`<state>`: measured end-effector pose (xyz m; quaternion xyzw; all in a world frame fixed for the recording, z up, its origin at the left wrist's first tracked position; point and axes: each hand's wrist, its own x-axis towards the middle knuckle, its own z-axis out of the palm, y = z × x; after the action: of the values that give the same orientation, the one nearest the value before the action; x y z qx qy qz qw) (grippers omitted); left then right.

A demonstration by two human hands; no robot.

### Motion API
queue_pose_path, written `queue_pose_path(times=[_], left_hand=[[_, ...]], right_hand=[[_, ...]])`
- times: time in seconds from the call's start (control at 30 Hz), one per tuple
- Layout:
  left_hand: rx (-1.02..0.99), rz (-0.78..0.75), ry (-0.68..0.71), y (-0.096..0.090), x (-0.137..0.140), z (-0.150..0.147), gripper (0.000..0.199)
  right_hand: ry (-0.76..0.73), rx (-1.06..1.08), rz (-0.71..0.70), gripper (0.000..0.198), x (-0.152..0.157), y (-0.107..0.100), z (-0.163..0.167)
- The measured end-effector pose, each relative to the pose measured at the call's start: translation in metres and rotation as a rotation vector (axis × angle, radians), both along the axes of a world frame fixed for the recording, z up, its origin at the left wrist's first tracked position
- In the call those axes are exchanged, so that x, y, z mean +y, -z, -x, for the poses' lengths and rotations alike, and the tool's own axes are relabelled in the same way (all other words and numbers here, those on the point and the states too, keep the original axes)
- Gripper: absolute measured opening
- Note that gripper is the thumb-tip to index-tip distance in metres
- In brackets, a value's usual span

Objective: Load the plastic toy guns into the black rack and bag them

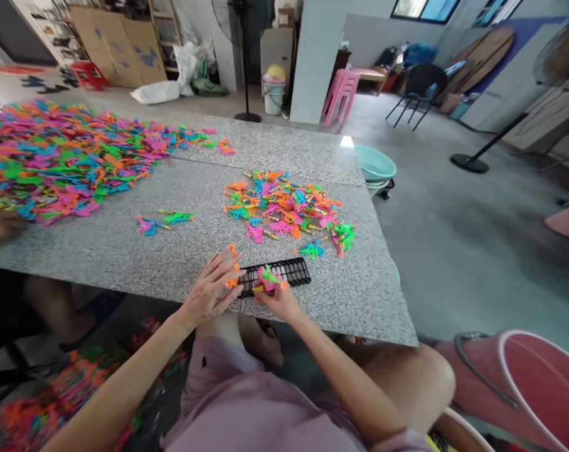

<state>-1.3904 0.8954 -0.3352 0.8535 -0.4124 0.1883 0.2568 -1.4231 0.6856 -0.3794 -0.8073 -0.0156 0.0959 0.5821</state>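
My left hand [206, 292] lies over the left end of a black slotted rack [297, 270], its fingers stretched out and apart. An orange plastic toy piece [234, 251] shows just beyond those fingertips; whether they touch it I cannot tell. With its fingers closed, my right hand [280, 305] grips a small pink-and-green plastic toy [268, 277] above the middle of the rack. A yellow bit shows at the toy's lower left. Past the rack lies a pile of similar bright toys [284, 204], with a green-and-blue toy [311, 250] nearest the rack.
A much larger heap of coloured pieces [72, 150] covers the far left of the speckled stone table [190, 188]. Another person's hand [2, 227] is at that heap's near edge. A pink bucket [491, 376] stands at right. Teal basins [376, 163] sit beyond the table's right edge.
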Motion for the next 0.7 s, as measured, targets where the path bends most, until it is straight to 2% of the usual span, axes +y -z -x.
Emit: queue_pose_path(times=[0.07, 0.2, 0.3, 0.47, 0.57, 0.63, 0.7], left_hand=[[0.033, -0.018, -0.024, 0.001, 0.001, 0.003, 0.033], [0.050, -0.038, -0.044, 0.003, 0.001, 0.005, 0.039], [0.050, -0.024, -0.042, 0.006, 0.001, 0.004, 0.046], [0.056, 0.003, -0.015, 0.011, 0.000, 0.003, 0.051], [0.025, 0.031, -0.008, 0.013, -0.003, 0.003, 0.048], [-0.021, 0.072, -0.028, 0.015, -0.006, 0.003, 0.039], [-0.058, 0.113, -0.051, 0.019, -0.009, 0.002, 0.034]], right_hand=[[-0.019, 0.019, 0.092, 0.004, 0.020, -0.002, -0.003], [-0.097, -0.055, 0.584, 0.009, 0.025, -0.017, -0.011], [-0.146, -0.061, 0.747, 0.014, 0.026, -0.028, -0.014], [-0.235, -0.070, 0.767, 0.023, 0.037, -0.037, -0.018], [-0.265, -0.083, 0.651, 0.022, 0.035, -0.049, -0.018], [-0.237, -0.121, 0.570, 0.025, 0.020, -0.067, -0.009], [-0.148, -0.174, 0.432, 0.034, -0.010, -0.095, 0.014]])
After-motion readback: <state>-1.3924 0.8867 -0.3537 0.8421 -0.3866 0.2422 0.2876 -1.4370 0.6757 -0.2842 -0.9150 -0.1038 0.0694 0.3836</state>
